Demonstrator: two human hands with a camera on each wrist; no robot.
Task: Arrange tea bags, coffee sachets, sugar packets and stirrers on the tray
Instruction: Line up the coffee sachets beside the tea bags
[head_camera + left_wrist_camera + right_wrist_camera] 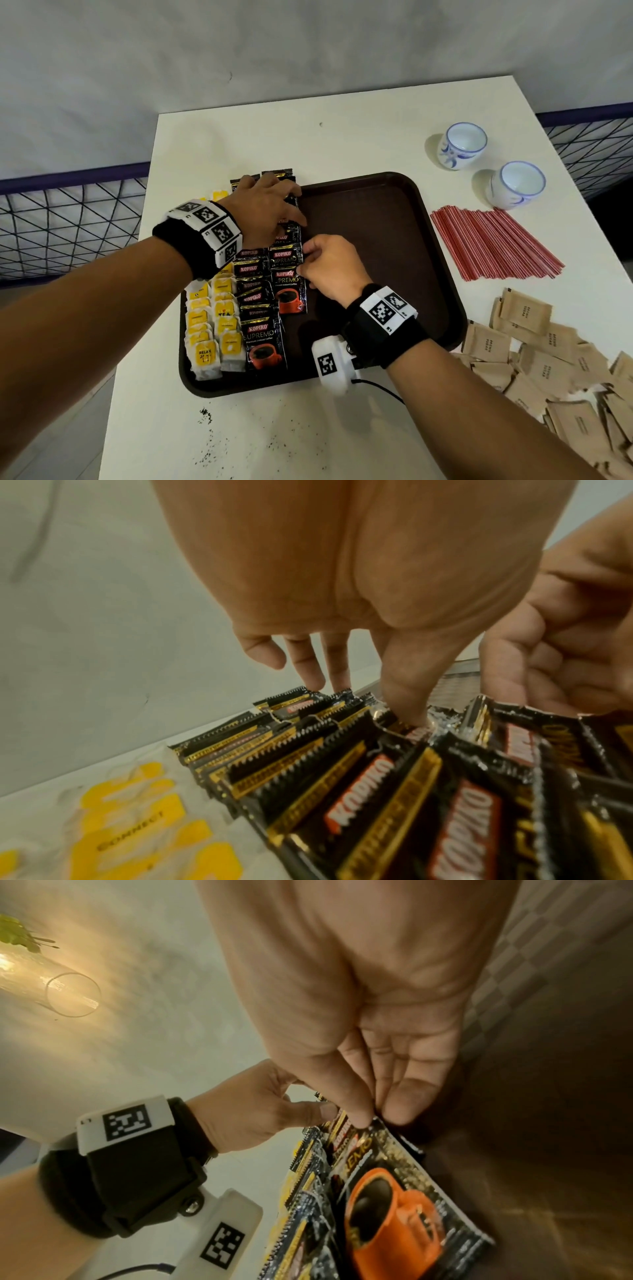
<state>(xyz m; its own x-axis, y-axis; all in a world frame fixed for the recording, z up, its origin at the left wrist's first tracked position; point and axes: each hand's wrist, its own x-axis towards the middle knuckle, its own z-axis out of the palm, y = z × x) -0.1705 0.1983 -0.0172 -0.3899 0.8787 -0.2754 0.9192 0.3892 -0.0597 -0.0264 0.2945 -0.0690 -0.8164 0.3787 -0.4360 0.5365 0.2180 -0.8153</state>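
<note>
A brown tray holds two columns of yellow tea bags at its left and two overlapping columns of black coffee sachets beside them. My left hand rests on the far sachets, its straight fingers pressing down on the coffee sachets. My right hand pinches the top right edge of a coffee sachet in the right column. In the right wrist view, the thumb and forefinger of my right hand meet on the coffee sachet. Red stirrers and brown sugar packets lie on the table, right of the tray.
Two white-and-blue cups stand at the table's far right. Dark crumbs are scattered on the white table in front of the tray. The tray's right half is bare. A wire fence runs behind the table on both sides.
</note>
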